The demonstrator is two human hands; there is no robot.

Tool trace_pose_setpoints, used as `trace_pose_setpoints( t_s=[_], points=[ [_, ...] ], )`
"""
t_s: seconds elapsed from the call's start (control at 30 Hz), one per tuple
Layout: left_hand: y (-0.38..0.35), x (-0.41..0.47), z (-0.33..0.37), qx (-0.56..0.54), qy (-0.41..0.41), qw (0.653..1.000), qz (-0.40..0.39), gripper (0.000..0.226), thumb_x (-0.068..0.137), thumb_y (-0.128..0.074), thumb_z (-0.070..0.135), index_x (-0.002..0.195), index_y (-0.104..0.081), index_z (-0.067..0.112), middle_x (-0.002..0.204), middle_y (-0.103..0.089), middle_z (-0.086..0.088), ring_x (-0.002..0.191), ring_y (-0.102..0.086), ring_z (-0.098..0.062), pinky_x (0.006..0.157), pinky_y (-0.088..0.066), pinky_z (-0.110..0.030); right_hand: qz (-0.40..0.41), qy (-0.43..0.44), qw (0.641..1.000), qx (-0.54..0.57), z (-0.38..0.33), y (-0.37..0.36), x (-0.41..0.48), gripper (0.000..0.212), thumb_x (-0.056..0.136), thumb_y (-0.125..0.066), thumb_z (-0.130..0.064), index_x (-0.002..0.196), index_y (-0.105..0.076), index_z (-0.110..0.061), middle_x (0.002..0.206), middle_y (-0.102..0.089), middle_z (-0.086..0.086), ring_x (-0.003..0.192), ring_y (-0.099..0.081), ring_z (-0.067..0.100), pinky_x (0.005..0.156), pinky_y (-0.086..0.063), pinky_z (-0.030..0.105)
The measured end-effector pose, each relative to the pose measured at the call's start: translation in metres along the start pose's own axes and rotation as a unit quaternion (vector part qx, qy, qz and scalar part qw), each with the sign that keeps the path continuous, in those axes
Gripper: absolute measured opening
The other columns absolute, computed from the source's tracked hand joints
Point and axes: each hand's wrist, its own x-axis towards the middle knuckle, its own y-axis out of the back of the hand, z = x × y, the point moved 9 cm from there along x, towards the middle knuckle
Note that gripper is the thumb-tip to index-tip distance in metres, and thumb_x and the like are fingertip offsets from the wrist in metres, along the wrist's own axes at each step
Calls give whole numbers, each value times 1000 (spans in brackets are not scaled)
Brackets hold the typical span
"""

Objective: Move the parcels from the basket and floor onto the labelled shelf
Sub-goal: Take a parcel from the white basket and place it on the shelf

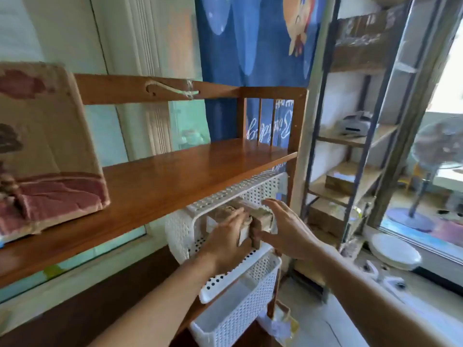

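A small brown cardboard parcel [260, 219] sits in the upper white perforated basket [185, 226] under the wooden shelf [175, 176]. My left hand [225, 236] grips the parcel's left end. My right hand [285, 229] is at its right side with fingers spread, thumb near the parcel. A large cardboard box [47, 146] with red print stands on the shelf's left end. A second white basket [238, 314] sits below the first, with a pale item inside.
A dark metal rack [350, 146] with brown parcels and a grey device stands to the right. A paper packet [283, 321] lies on the floor beside the lower basket. White discs [395, 251] rest on the window ledge, a fan [436, 151] beyond.
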Motion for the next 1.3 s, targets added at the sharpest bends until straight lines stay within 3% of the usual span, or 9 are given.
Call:
trace_pose_setpoints(
  t_s=[0.3, 0.5, 0.6, 0.67, 0.77, 0.9, 1.07, 1.2, 1.3],
  points=[
    [-43, 88, -42, 33, 123, 991, -41, 68, 95, -50, 24, 158, -27, 14, 167, -26, -3, 153, -25, -20, 122, -19, -31, -58, -104, 992, 36, 88, -66, 86, 61, 69, -72, -36, 127, -56, -25, 129, -58, 2, 112, -61, 29, 89, -52, 37],
    [-37, 89, -48, 6, 142, 989, -25, 66, 97, -51, 22, 158, -27, 13, 165, -30, -3, 152, -28, -19, 118, -19, -26, 41, -117, 991, 60, 103, -38, 75, 46, 73, -72, -34, 116, -59, -28, 110, -58, 3, 102, -58, 27, 77, -45, 33],
    [-26, 85, -42, -34, 161, 986, 9, 65, 99, -52, 21, 158, -26, 17, 130, -67, -10, 101, -70, -19, 81, -58, -25, 95, -129, 983, 85, 108, 3, 46, 51, 69, -73, -35, 117, -61, -30, 113, -59, 4, 103, -58, 26, 84, -50, 36],
    [-20, 76, -33, -58, 166, 984, 34, 69, 95, -52, 23, 158, -23, 23, 108, -72, -11, 69, -66, -15, 57, -56, -27, 119, -136, 979, 96, 108, 29, 19, 53, 65, -68, -36, 117, -63, -30, 113, -60, 3, 103, -57, 25, 86, -50, 38],
    [-7, 55, -13, -35, 145, 986, 75, 73, 91, -51, 30, 158, -22, 24, 132, -63, -11, 112, -63, -27, 94, -54, -48, 157, -136, 972, 113, 99, 66, -27, 50, 63, -63, -36, 113, -64, -30, 112, -62, 3, 98, -58, 26, 77, -49, 35],
    [1, -3, 22, -132, 125, 980, 86, 70, 98, -51, 38, 158, -23, 18, 154, -46, -2, 138, -48, -22, 111, -43, -46, 194, -134, 958, 163, 65, 103, -105, 38, 69, -63, -23, 106, -66, -27, 101, -68, 8, 83, -62, 25, 62, -47, 32],
    [40, -108, 48, -263, 94, 950, 141, 17, 105, -42, 26, 118, -53, 22, 101, -67, 9, 95, -64, -9, 84, -47, -23, 202, -95, 939, 260, -9, 95, -188, 40, 69, -56, -36, 108, -62, -33, 103, -70, 5, 89, -70, 23, 69, -61, 46],
    [94, -219, 31, -317, 96, 916, 228, 27, 102, -49, 37, 122, -60, 21, 106, -71, 5, 98, -67, -6, 78, -53, -11, 247, -71, 885, 389, -84, 70, -234, 30, 90, -69, -3, 115, -56, -13, 108, -66, 3, 77, -73, -3, 58, -57, 17],
    [156, -302, 18, -316, 107, 891, 307, 26, 100, -55, 34, 123, -62, 24, 112, -70, 10, 106, -65, -6, 85, -50, -13, 233, -46, 870, 431, -156, 46, -247, 22, 90, -71, -8, 109, -62, -3, 98, -73, 6, 86, -77, 12, 59, -58, 17]
  ],
)
